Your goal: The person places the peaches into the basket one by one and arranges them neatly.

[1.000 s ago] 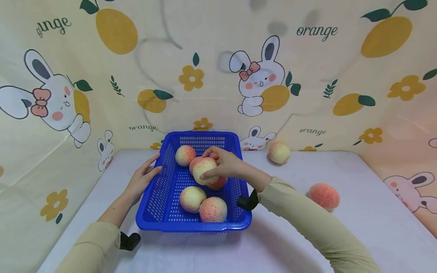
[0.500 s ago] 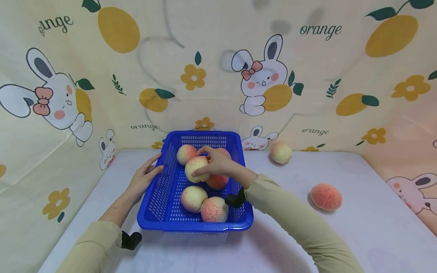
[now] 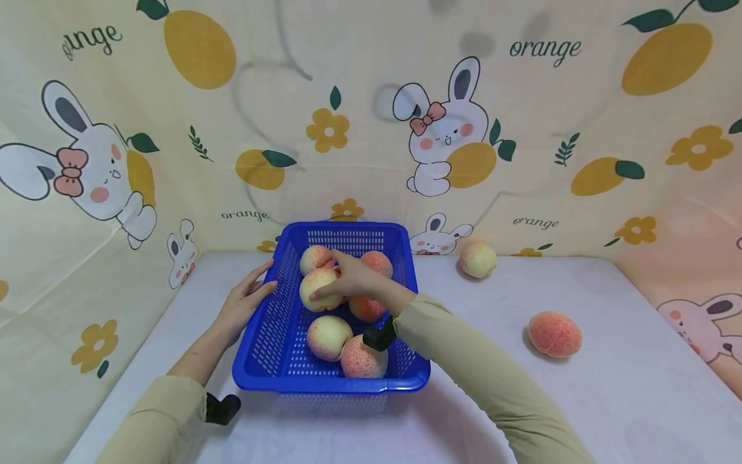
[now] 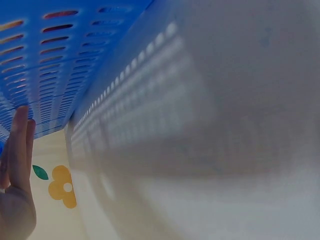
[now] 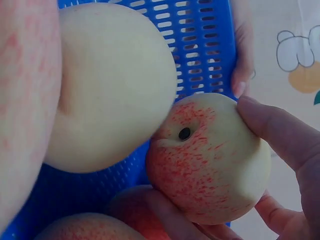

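In the head view, my right hand (image 3: 355, 277) holds a pale yellow peach (image 3: 315, 291) with a red blush, over the inside of the blue plastic basket (image 3: 307, 385). The right wrist view shows thumb and fingers gripping this peach (image 5: 220, 165) on opposite sides, its dark stem end facing the camera. My left hand (image 3: 236, 312) touches the basket's left side, fingers straight along the outer wall in the left wrist view. Other peaches lie in the basket: a pale one (image 3: 328, 338), a speckled one (image 3: 362, 357) near the front, and redder ones partly hidden by my right hand.
Outside the basket, to the right, a pale peach (image 3: 478, 260) sits near the back edge and a red peach (image 3: 554, 334) lies nearer the front on the white table (image 3: 464, 412). A printed cloth (image 3: 359, 142) rises behind the table.
My right hand has moved left within the basket, carrying the pale peach from near the middle toward the left wall. The left hand has stayed at the basket's side.
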{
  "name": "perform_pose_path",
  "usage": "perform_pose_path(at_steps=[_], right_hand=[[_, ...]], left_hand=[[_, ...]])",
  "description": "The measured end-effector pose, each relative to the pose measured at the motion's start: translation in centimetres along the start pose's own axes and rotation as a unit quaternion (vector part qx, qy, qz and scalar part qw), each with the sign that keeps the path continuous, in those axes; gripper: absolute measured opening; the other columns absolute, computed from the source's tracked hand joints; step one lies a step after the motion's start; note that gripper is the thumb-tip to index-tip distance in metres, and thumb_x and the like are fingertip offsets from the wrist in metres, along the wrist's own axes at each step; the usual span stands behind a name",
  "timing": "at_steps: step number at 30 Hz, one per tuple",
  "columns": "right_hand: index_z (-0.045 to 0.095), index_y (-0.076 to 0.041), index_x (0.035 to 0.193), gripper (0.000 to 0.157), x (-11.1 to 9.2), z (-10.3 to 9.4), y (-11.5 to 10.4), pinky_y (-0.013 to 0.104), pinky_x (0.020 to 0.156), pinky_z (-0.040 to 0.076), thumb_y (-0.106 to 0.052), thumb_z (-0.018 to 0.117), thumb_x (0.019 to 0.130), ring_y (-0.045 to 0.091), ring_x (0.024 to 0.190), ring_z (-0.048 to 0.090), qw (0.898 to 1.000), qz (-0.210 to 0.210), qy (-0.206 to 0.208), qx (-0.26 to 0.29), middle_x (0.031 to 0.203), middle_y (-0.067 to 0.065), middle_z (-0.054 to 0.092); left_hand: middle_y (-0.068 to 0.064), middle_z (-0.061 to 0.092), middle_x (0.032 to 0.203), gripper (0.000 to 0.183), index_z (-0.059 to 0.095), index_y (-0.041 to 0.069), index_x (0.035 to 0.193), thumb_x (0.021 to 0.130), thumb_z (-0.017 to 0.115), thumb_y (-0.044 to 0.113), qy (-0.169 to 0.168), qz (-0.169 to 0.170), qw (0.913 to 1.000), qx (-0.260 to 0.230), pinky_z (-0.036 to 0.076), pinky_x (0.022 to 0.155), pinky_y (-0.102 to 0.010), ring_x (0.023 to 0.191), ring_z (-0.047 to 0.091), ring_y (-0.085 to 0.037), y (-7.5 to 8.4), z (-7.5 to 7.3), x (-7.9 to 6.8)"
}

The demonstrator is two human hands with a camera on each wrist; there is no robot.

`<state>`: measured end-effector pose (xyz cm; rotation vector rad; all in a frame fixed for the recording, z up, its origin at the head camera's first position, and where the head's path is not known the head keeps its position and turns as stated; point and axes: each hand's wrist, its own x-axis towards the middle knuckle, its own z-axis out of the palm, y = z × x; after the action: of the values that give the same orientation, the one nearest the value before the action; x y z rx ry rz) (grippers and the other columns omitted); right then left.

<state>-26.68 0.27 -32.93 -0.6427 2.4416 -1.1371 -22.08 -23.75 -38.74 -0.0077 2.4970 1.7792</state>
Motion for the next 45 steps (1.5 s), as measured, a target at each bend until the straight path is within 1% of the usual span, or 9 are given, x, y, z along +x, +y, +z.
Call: perform_pose_path(at_steps=[2, 6, 17, 21, 25, 27, 31, 37, 45], right_hand=[[0.048, -0.014, 0.124, 0.06, 0.2, 0.3, 0.0, 0.031, 0.072, 0.057, -0.027, 0.082, 0.075, 0.023, 0.098, 0.06, 1.0, -0.001, -0.007, 0.015, 0.118, 0.012, 0.058], [0.05, -0.014, 0.121, 0.057, 0.6, 0.8, 0.0, 0.037, 0.07, 0.059, -0.024, 0.082, 0.076, 0.021, 0.092, 0.06, 0.999, 0.001, -0.015, 0.033, 0.12, 0.015, 0.055], [0.052, -0.012, 0.127, 0.06, 1.1, 1.3, -0.2, 0.042, 0.074, 0.059, -0.024, 0.082, 0.076, 0.02, 0.088, 0.06, 0.999, 0.024, -0.041, 0.023, 0.121, 0.014, 0.055], [0.055, -0.013, 0.126, 0.057, 1.4, 1.5, -0.4, 0.04, 0.074, 0.059, -0.027, 0.081, 0.077, 0.019, 0.087, 0.06, 0.998, 0.02, -0.05, -0.017, 0.121, 0.012, 0.058], [0.06, -0.017, 0.124, 0.054, 1.9, 1.7, -0.3, 0.027, 0.073, 0.056, -0.032, 0.081, 0.076, 0.017, 0.093, 0.059, 0.995, 0.012, -0.058, -0.082, 0.118, 0.007, 0.062], [0.061, -0.017, 0.124, 0.054, 2.1, 1.8, -0.2, 0.024, 0.072, 0.053, -0.031, 0.081, 0.076, 0.017, 0.096, 0.058, 0.994, 0.011, -0.062, -0.092, 0.117, 0.006, 0.062], [0.06, -0.013, 0.127, 0.056, 2.2, 2.0, -0.3, 0.024, 0.074, 0.052, -0.026, 0.081, 0.077, 0.017, 0.096, 0.057, 0.994, 0.013, -0.076, -0.073, 0.119, 0.009, 0.062], [0.057, -0.008, 0.132, 0.058, 2.3, 2.0, -0.3, 0.032, 0.076, 0.057, -0.021, 0.078, 0.08, 0.018, 0.092, 0.06, 0.994, 0.025, -0.095, -0.048, 0.124, 0.015, 0.061], [0.059, -0.009, 0.131, 0.053, 2.2, 1.8, -0.2, 0.034, 0.077, 0.058, -0.019, 0.076, 0.082, 0.018, 0.088, 0.063, 0.994, 0.035, -0.096, -0.043, 0.122, 0.015, 0.062]], left_hand=[[-0.024, 0.046, 0.141, 0.061, 0.022, 0.029, 0.154, 0.1, 0.048, 0.041, 0.001, -0.002, 1.0, -0.001, 0.059, 0.078, -0.036, 0.104, 0.065, -0.025, -0.1, 0.0, 0.0], [-0.023, 0.045, 0.142, 0.061, 0.021, 0.03, 0.153, 0.099, 0.048, 0.041, 0.0, -0.002, 1.0, -0.003, 0.058, 0.079, -0.036, 0.107, 0.064, -0.029, -0.2, 0.0, 0.0], [-0.023, 0.044, 0.143, 0.061, 0.021, 0.031, 0.153, 0.099, 0.048, 0.041, -0.002, -0.002, 1.0, -0.005, 0.058, 0.08, -0.036, 0.11, 0.062, -0.033, -0.1, -0.1, -0.1], [-0.023, 0.044, 0.143, 0.062, 0.021, 0.03, 0.153, 0.099, 0.049, 0.042, -0.003, -0.001, 1.0, -0.008, 0.058, 0.08, -0.036, 0.109, 0.063, -0.032, -0.2, -0.2, 0.0], [-0.023, 0.045, 0.143, 0.062, 0.022, 0.031, 0.153, 0.099, 0.049, 0.042, -0.003, -0.004, 0.9999, -0.011, 0.058, 0.08, -0.035, 0.108, 0.064, -0.03, -0.3, -0.2, 0.0], [-0.023, 0.045, 0.142, 0.062, 0.022, 0.032, 0.153, 0.099, 0.049, 0.043, -0.004, -0.006, 0.9999, -0.011, 0.058, 0.079, -0.034, 0.107, 0.064, -0.029, -0.2, -0.2, 0.0], [-0.023, 0.046, 0.142, 0.062, 0.022, 0.033, 0.153, 0.099, 0.049, 0.043, -0.003, -0.005, 0.9999, -0.011, 0.058, 0.079, -0.031, 0.105, 0.065, -0.026, -0.1, -0.2, -0.1], [-0.023, 0.046, 0.141, 0.062, 0.023, 0.032, 0.153, 0.098, 0.05, 0.043, -0.002, -0.004, 0.9999, -0.01, 0.058, 0.078, -0.029, 0.102, 0.065, -0.022, 0.1, -0.2, -0.1], [-0.024, 0.046, 0.141, 0.061, 0.023, 0.032, 0.153, 0.099, 0.05, 0.04, -0.003, -0.002, 0.9998, -0.02, 0.058, 0.078, -0.029, 0.102, 0.065, -0.022, -0.1, -0.2, -0.1]])
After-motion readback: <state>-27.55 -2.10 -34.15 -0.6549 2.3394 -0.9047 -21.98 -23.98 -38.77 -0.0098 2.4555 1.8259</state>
